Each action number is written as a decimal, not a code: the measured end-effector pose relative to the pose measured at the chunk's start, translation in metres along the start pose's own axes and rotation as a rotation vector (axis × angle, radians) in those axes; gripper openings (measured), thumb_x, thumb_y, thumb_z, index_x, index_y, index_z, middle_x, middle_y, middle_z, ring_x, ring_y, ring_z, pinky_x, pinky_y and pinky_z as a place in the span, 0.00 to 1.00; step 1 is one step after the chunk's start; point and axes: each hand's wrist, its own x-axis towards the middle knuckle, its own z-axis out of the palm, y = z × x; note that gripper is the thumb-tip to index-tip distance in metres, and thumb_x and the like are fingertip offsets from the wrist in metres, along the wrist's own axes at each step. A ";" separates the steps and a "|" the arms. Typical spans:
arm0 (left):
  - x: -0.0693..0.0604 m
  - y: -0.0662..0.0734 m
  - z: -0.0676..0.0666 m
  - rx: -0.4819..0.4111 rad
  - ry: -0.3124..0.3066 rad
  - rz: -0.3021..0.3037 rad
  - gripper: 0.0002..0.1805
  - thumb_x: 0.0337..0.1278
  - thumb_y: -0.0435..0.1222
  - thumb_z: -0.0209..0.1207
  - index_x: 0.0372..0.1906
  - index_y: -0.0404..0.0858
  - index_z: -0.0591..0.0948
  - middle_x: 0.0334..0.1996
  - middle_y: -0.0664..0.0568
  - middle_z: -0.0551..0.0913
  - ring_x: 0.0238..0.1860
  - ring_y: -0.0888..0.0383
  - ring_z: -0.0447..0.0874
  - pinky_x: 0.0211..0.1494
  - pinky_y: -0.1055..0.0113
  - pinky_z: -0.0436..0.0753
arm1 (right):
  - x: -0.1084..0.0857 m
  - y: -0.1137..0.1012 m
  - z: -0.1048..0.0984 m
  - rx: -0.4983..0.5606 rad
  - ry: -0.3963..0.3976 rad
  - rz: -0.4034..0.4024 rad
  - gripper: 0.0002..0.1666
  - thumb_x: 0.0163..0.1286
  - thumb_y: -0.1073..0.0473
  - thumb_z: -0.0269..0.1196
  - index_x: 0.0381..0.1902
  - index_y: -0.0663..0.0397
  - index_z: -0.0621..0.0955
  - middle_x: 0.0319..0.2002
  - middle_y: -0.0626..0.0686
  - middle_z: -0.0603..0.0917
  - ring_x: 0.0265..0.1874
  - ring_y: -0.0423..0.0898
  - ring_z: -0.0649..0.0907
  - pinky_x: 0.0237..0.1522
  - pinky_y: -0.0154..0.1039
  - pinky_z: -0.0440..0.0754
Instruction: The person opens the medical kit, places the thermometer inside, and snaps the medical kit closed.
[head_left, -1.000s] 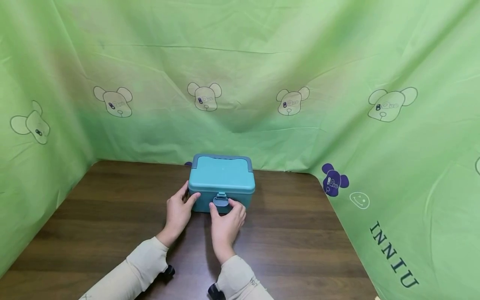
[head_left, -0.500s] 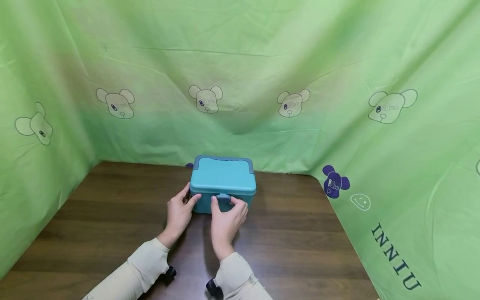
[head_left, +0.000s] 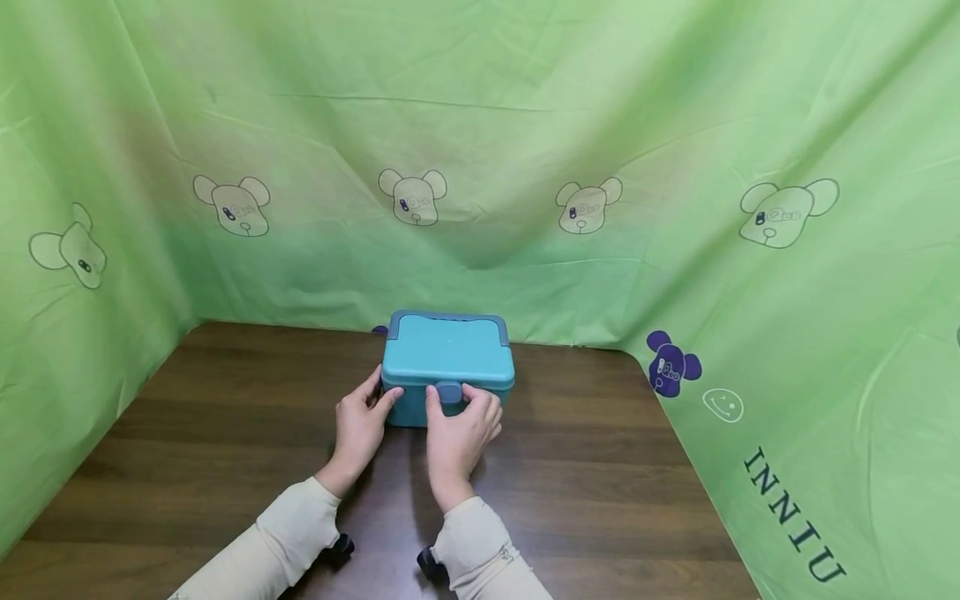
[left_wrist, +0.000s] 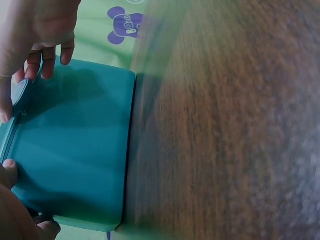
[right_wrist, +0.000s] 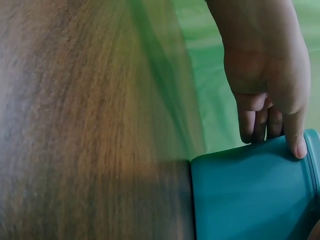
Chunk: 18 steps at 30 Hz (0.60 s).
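Note:
A teal lidded box (head_left: 447, 350) with a blue-grey handle folded on its lid stands at the far side of the table. My left hand (head_left: 358, 429) holds its left front corner, the thumb on the front wall and the fingers along the left side. Between the thumb and index finger of my right hand (head_left: 457, 437) is the blue-grey latch (head_left: 449, 392) at the front, up by the lid's seam. In the left wrist view the latch (left_wrist: 21, 95) stands out from the wall; whether it is hooked I cannot tell. The lid is down.
The brown wooden table (head_left: 585, 467) runs toward me and to both sides of the box. A green curtain (head_left: 510, 275) printed with bear heads hangs close behind the box and along both sides of the table.
The latch has swung up from hanging low on the front, with its wire loop showing, to the lid's seam. My right hand rose slightly with it; the left hand keeps its hold.

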 end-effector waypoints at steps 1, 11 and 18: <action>0.000 0.001 0.000 -0.005 0.001 -0.001 0.35 0.62 0.45 0.69 0.70 0.34 0.75 0.66 0.42 0.78 0.64 0.50 0.79 0.62 0.54 0.81 | 0.000 0.000 0.000 -0.004 -0.002 0.002 0.29 0.56 0.44 0.80 0.43 0.53 0.77 0.42 0.55 0.77 0.48 0.55 0.75 0.57 0.53 0.67; 0.000 0.001 -0.002 -0.004 -0.002 0.000 0.34 0.61 0.46 0.70 0.70 0.38 0.77 0.64 0.43 0.80 0.63 0.51 0.80 0.61 0.55 0.82 | 0.001 0.006 -0.001 -0.040 -0.036 0.025 0.28 0.55 0.44 0.80 0.41 0.53 0.78 0.40 0.55 0.77 0.46 0.54 0.75 0.57 0.55 0.66; 0.000 0.000 -0.003 -0.003 -0.003 0.008 0.34 0.60 0.46 0.70 0.69 0.40 0.77 0.63 0.43 0.81 0.62 0.51 0.81 0.60 0.55 0.83 | -0.001 0.008 -0.001 -0.048 -0.032 0.018 0.29 0.54 0.44 0.80 0.41 0.53 0.78 0.40 0.54 0.77 0.46 0.53 0.76 0.56 0.55 0.66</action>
